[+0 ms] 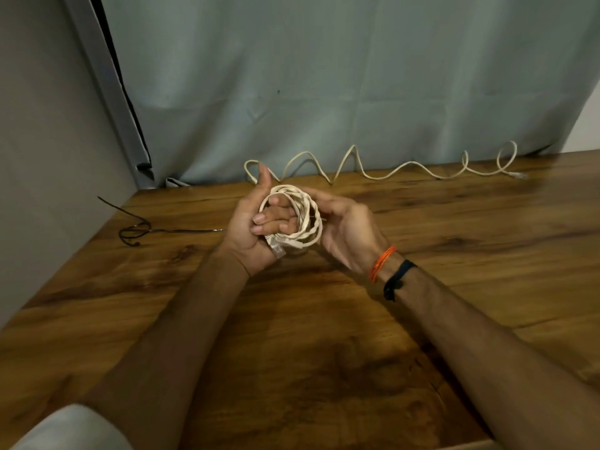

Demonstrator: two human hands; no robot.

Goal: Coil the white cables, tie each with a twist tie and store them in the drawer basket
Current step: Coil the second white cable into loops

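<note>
Wooden table (pixel 324 352) w/ dark grain fills the lower view, pale grey-green curtain (pixel 324 76) hanging behind its far edge, grey wall to the left of the curtain. Both bare forearms reach in over the table toward its middle.

Coiled cable (pixel 297 216), white, is held up off the table between the two hands, several loops stacked into a ring. Left hand (pixel 256 228) has its fingers curled thru the middle of the ring, thumb pointing up, and the plug end of the cable pokes out below the palm. Right hand (pixel 344 228) cups the ring's right side, fingers bent round the loops; a thin dark bit shows at the fingers there, prob a twist tie but too small to tell. Orange thread (pixel 383 263) and black band (pixel 397 279) sit on the right wrist.

Second white cable (pixel 389 167) lies uncoiled along the table's far edge at the foot of the curtain, wavy, w/ a loop and a clear plug at its right end. Dark wire (pixel 139 227), thin and bent into a loop, lies on the table left of the left hand, apart from it. Pale fabric shows at the table's near left corner
</note>
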